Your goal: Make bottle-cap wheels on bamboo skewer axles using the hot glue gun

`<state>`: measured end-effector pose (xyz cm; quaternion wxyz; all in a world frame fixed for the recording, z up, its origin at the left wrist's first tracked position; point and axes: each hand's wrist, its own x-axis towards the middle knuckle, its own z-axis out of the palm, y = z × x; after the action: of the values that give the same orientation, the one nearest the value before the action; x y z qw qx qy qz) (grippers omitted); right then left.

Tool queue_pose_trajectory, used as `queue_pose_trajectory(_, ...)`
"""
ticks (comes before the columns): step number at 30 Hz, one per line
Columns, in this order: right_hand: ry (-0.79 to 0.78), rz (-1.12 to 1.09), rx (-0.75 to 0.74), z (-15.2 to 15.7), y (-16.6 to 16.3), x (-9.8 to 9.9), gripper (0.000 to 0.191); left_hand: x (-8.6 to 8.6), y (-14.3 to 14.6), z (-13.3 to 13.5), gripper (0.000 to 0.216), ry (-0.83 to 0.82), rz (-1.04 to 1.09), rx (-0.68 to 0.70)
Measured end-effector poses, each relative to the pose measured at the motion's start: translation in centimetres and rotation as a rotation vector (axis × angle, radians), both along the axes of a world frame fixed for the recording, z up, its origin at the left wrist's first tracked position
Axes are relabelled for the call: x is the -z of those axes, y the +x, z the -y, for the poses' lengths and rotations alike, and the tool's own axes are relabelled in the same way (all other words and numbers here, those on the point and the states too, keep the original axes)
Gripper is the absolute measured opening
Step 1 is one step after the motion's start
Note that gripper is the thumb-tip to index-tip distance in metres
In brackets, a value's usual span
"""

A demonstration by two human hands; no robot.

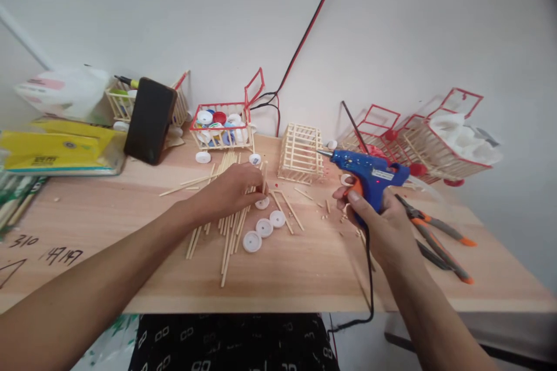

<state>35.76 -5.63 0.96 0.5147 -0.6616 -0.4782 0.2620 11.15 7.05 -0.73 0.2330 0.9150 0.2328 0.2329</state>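
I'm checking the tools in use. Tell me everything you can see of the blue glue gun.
The glue gun is blue plastic with an orange trigger, a metal nozzle pointing left and a white label on its side. The right hand grips its handle, a finger at the trigger, holding it roughly level above the wooden table. A black cord hangs from the handle's base over the table's front edge.
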Motion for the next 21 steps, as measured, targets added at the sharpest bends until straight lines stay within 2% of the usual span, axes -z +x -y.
queue_pose_trajectory(5, -0.102, 0.288, 0.007, -0.9, 0.0, 0.4, 0.028, -0.7, -0.2, 0.1, 0.013, -0.005, -0.033, -0.024)
queue_pose_trajectory(10, -0.187, 0.269, -0.014, 0.0, -0.1, 0.7, 0.031, -1.3, -0.2, 0.3, 0.016, -0.029, 0.013, -0.045)
queue_pose_trajectory(14, -0.256, 0.346, 0.007, 0.9, 0.1, 0.5, 0.028, -1.2, -0.1, 0.5, 0.020, -0.050, 0.068, -0.055)
queue_pose_trajectory(21, -0.250, 0.267, -0.182, 1.8, -0.1, -0.2, 0.025, -1.0, 0.1, 0.6, 0.018, -0.055, 0.137, -0.066)
